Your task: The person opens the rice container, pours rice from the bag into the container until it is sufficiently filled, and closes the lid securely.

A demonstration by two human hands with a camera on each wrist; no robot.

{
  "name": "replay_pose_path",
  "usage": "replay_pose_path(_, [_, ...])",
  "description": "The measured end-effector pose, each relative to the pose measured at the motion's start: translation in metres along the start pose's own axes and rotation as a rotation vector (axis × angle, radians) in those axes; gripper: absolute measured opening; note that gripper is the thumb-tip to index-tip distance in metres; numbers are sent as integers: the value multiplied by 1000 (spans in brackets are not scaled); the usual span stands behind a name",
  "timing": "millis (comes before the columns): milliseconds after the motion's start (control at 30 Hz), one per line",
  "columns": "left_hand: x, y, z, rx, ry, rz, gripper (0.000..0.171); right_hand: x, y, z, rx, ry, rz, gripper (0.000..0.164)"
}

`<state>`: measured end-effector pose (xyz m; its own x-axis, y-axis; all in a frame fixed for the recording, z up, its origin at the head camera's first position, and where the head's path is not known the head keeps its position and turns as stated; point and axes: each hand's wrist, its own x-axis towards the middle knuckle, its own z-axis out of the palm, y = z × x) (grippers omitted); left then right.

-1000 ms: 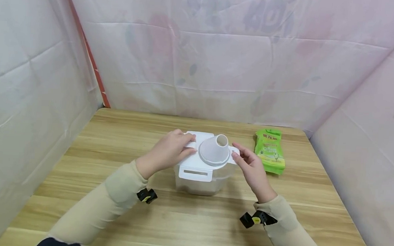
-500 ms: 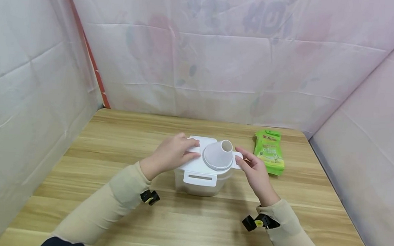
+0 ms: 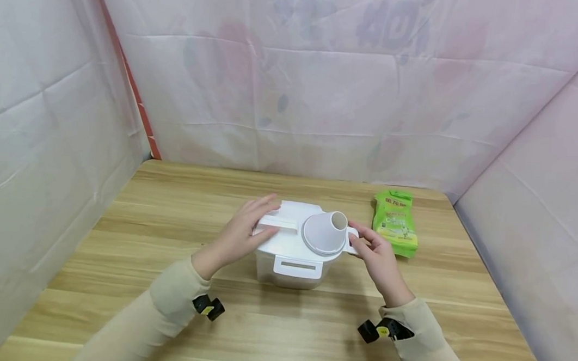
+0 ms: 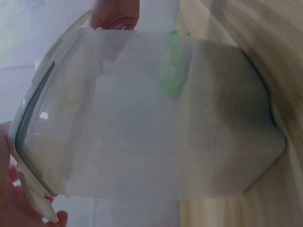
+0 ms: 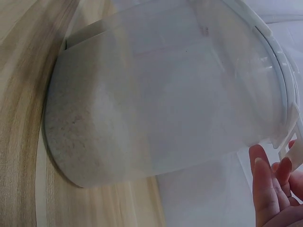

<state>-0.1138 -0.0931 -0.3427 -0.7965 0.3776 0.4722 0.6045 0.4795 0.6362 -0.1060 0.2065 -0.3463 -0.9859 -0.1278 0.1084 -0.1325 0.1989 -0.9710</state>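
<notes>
A clear plastic storage box (image 3: 289, 273) with a white lid (image 3: 297, 246) stands on the table. On the lid's right part sits a white tapered spout (image 3: 325, 234); a raised handle (image 3: 279, 223) is at its left. My left hand (image 3: 237, 235) lies at the lid's left end, thumb and fingers spread to either side of the handle. In the left wrist view its fingers show behind the left latch (image 4: 38, 198). My right hand (image 3: 375, 258) pinches the right latch (image 3: 352, 241), which sticks out sideways. The front latch (image 3: 298, 267) also sticks out. Pale grain (image 5: 71, 127) covers the box's bottom.
A green packet (image 3: 395, 224) lies at the back right of the wooden table (image 3: 281, 333). Pale fabric walls (image 3: 293, 93) enclose the back and both sides. Each wrist wears a black camera.
My left hand has let go of the lid's handle and moved left to the lid's end. The lid has shifted slightly right and toward me. My right hand keeps hold of the right latch.
</notes>
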Motion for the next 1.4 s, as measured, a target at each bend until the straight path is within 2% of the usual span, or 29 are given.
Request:
replay_pose_path(167, [-8,-3,7,-230,4,-129,45,-1,1,-2,-2,3,8,44])
replay_pose_path(367, [-13,-2,17,-393,39,-155,41,-3,3,-5,9,-3,14,46])
replay_pose_path(600, [-18,-9,27,-500,71,-149,39,-4,10,1,21,60,36,43])
replay_pose_path(900, [-27,-11,29,-616,134,-178,37,-3,17,17,113,96,87,38])
replay_pose_path(1067, [-25,-9,34,-667,120,-160,34,-3,16,12,194,70,129,30])
replay_pose_path(1233, [-23,-8,39,-714,145,-162,29,-5,18,13,277,-3,107,19])
replay_pose_path(1333, [-21,-9,41,-742,166,-157,26,-5,22,16,263,-45,87,24])
replay_pose_path(1400, [-20,-10,42,-758,178,-150,24,-3,27,18,241,-60,79,34])
